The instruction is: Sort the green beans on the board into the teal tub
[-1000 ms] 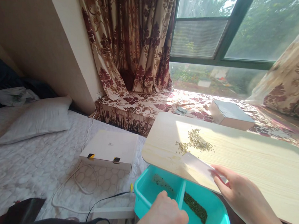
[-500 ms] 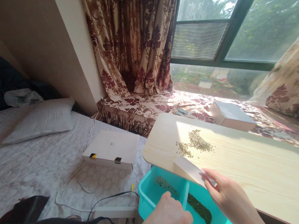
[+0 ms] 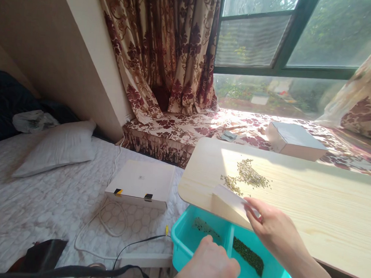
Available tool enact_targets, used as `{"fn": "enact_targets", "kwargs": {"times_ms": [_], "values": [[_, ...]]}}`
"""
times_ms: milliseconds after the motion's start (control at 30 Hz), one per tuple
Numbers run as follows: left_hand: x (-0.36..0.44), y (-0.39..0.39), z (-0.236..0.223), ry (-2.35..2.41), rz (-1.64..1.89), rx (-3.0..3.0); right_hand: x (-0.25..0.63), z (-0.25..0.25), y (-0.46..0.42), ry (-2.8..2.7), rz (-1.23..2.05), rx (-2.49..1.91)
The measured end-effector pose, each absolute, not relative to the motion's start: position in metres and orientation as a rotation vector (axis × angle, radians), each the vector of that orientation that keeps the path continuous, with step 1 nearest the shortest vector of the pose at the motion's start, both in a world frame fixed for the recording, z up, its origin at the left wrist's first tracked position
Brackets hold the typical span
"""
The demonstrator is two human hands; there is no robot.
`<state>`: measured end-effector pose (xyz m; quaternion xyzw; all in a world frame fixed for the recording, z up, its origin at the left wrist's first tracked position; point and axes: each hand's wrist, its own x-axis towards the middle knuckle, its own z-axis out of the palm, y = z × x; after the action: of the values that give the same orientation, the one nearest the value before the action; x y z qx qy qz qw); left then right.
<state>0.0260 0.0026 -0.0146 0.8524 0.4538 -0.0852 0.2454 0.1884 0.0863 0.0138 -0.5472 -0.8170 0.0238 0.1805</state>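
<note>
My right hand [image 3: 274, 225] pinches a stiff white card [image 3: 230, 197] at its right end. The card stands tilted on its edge over the wooden tabletop [image 3: 321, 199], just in front of scattered small greenish beans [image 3: 251, 175]. Below the table's near edge is a turquoise two-compartment bin [image 3: 181, 244]. Its right compartment holds a strip of dark green beans [image 3: 249, 255]; a thin scatter of small dark bits [image 3: 206, 228] lies in the left one. My left hand [image 3: 210, 263] is closed at the bin's near side by the divider, apparently gripping it; its fingertips are hidden.
Left of the table, a flat white box [image 3: 141, 180] lies on the quilted bed [image 3: 47, 205], with cables [image 3: 100, 222] around it. A pale box [image 3: 296, 140] sits on the cloth-covered window ledge behind the table. A pillow [image 3: 58, 147] is farther left.
My right hand and the card have moved slightly up and left, closer to the beans on the table. My left hand stays at the bin.
</note>
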Motion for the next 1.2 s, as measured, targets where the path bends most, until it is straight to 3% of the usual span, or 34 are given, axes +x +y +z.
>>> {"fn": "enact_targets", "kwargs": {"times_ms": [267,567,900,1200], "values": [[0.018,0.003,-0.022,1.266,-0.183,2.332,0.178,-0.004,0.069,-2.361,0.192,-1.286],[0.0,-0.005,-0.014,1.459,-0.168,2.163,0.158,0.011,0.059,-2.378,0.29,-1.136],[0.014,0.005,-0.023,1.33,-0.272,2.17,0.228,0.012,0.111,-2.063,-0.031,-1.669],[0.014,0.009,-0.024,1.31,-0.304,2.172,0.255,-0.003,0.115,-2.075,-0.024,-1.904]]}}
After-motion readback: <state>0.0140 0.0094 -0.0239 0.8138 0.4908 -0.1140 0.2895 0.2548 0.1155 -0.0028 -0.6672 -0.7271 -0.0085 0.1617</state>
